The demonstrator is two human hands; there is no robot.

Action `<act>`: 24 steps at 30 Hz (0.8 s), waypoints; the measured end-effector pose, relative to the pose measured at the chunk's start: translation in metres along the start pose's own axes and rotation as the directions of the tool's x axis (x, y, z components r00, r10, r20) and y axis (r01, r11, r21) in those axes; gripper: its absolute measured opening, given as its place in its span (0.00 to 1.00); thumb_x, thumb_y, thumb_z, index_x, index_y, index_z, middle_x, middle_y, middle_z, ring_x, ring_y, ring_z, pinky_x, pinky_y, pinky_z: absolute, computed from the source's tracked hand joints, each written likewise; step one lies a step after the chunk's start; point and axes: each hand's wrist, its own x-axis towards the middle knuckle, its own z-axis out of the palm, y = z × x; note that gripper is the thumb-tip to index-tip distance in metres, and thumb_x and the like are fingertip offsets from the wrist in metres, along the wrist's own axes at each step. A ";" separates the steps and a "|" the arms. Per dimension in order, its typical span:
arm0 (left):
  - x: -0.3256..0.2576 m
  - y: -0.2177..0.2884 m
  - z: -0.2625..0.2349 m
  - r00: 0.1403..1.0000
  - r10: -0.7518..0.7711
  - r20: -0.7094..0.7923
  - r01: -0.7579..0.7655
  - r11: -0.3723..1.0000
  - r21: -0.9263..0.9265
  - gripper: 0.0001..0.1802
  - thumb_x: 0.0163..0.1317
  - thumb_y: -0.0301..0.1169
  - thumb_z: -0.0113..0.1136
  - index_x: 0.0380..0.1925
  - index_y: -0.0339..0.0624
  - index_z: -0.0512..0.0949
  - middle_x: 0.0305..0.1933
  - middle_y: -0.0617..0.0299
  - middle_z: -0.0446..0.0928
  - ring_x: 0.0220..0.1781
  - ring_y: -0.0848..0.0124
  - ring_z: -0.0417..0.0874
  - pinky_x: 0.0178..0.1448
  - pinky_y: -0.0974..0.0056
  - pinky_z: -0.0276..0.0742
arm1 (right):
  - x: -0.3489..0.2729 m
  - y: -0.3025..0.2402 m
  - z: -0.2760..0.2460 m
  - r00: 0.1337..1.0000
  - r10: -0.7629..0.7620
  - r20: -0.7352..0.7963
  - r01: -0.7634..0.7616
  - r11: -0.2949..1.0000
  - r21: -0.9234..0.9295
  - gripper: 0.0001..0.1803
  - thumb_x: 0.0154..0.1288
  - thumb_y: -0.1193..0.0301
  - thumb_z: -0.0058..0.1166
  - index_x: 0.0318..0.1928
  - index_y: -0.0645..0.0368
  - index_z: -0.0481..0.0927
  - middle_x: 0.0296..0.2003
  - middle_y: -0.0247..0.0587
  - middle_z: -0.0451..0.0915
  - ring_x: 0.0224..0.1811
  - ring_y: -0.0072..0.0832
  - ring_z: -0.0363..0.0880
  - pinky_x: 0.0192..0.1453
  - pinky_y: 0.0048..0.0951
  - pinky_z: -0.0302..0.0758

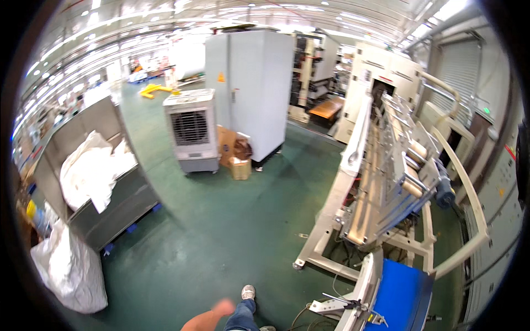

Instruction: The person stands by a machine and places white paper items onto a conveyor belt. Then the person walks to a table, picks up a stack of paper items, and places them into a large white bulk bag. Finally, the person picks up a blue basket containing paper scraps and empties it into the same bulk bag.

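My left hand is low in the picture, beside my jeans, at the end of a bare forearm. It is smeared by motion, and its fingers cannot be made out. No held object shows at it. My right hand is out of the picture. Below me a white shoe stands on the green floor.
On the right runs a conveyor machine with a blue belt and cream rails. At left stand a grey bin of white material and a white sack. Ahead are an air cooler, a cardboard box and a grey cabinet.
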 end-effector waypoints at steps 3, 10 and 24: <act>0.009 -0.001 0.002 0.994 0.070 -0.085 -0.074 0.996 -0.044 0.18 0.57 0.43 0.49 0.36 0.45 0.84 0.30 0.55 0.83 0.28 0.60 0.84 0.36 0.57 0.81 | 0.003 0.002 0.004 0.973 0.024 0.228 -0.013 0.999 -0.048 0.06 0.55 0.63 0.51 0.26 0.48 0.78 0.28 0.34 0.75 0.36 0.35 0.72 0.45 0.43 0.69; -0.017 -0.012 0.017 0.995 0.042 -0.095 -0.043 0.999 -0.008 0.16 0.54 0.39 0.48 0.30 0.43 0.83 0.28 0.53 0.81 0.27 0.61 0.83 0.35 0.59 0.80 | 0.005 0.007 0.015 0.871 0.175 0.460 -0.140 0.984 -0.109 0.10 0.56 0.57 0.50 0.33 0.45 0.80 0.33 0.30 0.78 0.42 0.33 0.74 0.51 0.44 0.67; -0.011 0.005 0.021 0.996 -0.066 -0.053 0.059 0.991 -0.121 0.17 0.54 0.39 0.51 0.31 0.39 0.83 0.34 0.52 0.83 0.36 0.58 0.85 0.44 0.57 0.79 | 0.012 -0.002 0.004 0.961 0.124 0.246 -0.114 0.992 -0.055 0.13 0.59 0.57 0.48 0.27 0.49 0.80 0.29 0.34 0.79 0.36 0.34 0.76 0.43 0.45 0.69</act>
